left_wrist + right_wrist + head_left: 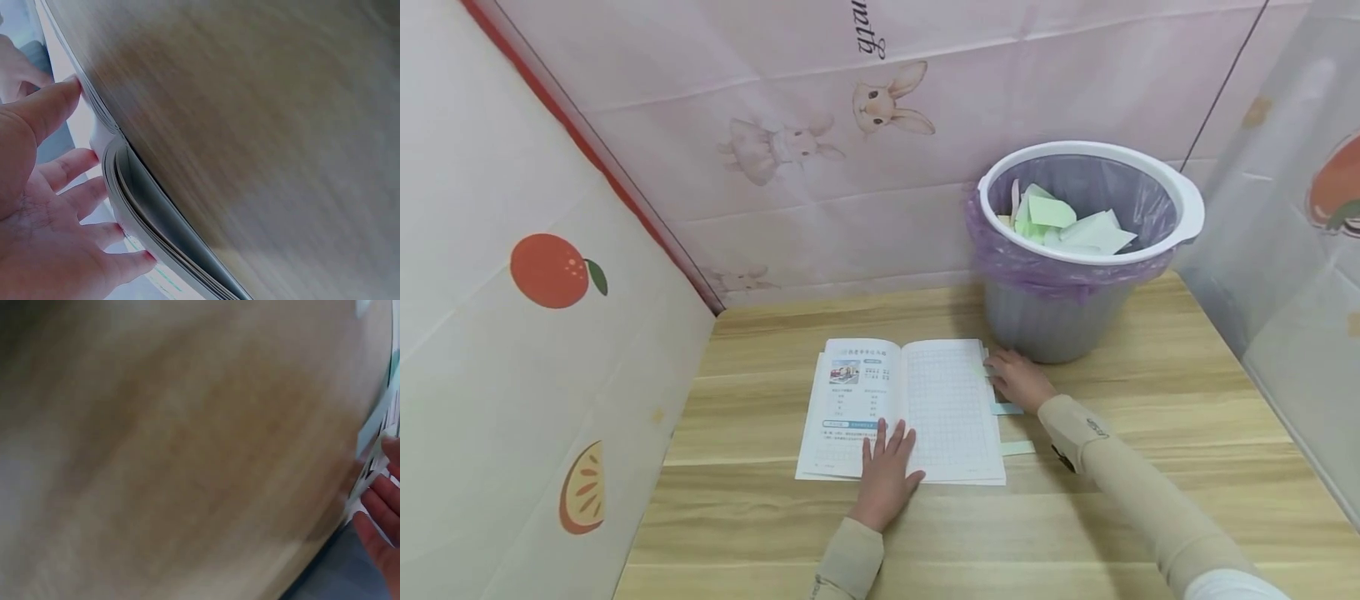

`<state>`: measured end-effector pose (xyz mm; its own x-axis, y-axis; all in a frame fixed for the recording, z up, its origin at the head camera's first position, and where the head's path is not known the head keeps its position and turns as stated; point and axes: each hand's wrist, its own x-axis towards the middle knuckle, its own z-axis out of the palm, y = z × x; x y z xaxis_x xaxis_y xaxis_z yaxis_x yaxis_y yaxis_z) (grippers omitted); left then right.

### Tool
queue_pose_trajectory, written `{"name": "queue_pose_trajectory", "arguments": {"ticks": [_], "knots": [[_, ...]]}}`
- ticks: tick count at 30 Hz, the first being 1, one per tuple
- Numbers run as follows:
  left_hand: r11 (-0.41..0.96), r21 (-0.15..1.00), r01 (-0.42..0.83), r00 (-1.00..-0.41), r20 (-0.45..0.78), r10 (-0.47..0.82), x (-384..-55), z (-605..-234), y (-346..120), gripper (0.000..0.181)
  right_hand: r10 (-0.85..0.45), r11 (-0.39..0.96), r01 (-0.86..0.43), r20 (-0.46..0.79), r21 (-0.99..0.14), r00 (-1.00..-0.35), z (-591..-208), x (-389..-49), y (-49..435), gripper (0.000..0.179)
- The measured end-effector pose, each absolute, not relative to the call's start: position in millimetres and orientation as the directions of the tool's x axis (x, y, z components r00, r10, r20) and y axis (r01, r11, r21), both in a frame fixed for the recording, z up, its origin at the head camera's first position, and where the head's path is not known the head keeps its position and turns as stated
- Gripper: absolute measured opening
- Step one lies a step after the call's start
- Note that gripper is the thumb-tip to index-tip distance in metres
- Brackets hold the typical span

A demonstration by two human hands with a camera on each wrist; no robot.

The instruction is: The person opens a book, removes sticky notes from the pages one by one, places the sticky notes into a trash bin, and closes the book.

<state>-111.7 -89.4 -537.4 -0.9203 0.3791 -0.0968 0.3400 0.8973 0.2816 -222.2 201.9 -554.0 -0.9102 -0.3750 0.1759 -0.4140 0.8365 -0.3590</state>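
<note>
An open workbook [943, 417] lies flat on the wooden table, with a picture and printed text on its left page and a writing grid on its right page. My left hand [886, 479] rests with spread fingers across the lower part of the book near the spine; in the left wrist view its fingers [81, 197] lie on the pages. At the book's right edge my right hand [1021, 379] pinches a pale sticky tab [369, 481] between thumb and fingers. Below that hand, a light blue tab [1007, 409] and a pale green tab [1018, 448] stick out from the pages.
A grey bin [1037, 321] with a white rim [1187, 208] and a purple liner stands behind my right hand, holding several green and white paper pieces [1051, 212]. Printed sheeting [820, 233] encloses the wooden table [737, 533] at the back and sides.
</note>
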Motion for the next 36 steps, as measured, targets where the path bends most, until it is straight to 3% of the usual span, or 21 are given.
{"name": "queue_pose_trajectory", "arguments": {"ticks": [7, 15, 26, 36], "knots": [[0.896, 0.297, 0.329, -0.921, -0.108, 0.374, -112, -537, -89, 0.063, -0.349, 0.786, -0.422, 0.239, -0.452, -0.906, -560, -221, 209, 0.024], [0.894, 0.296, 0.336, -0.921, -0.096, 0.378, -111, -538, -90, 0.062, -0.293, 0.598, -0.337, 0.193, -0.727, -0.936, -556, -221, 214, 0.011], [0.893, 0.298, 0.336, -0.920, -0.098, 0.379, -112, -536, -89, 0.063, -0.223, 0.625, -0.277, 0.174, -0.730, -0.959, -554, -222, 209, 0.006], [0.896, 0.295, 0.331, -0.922, -0.101, 0.374, -111, -537, -90, 0.063, -0.098, 0.585, -0.130, 0.089, -0.800, -0.991, -553, -218, 201, 0.011]]}}
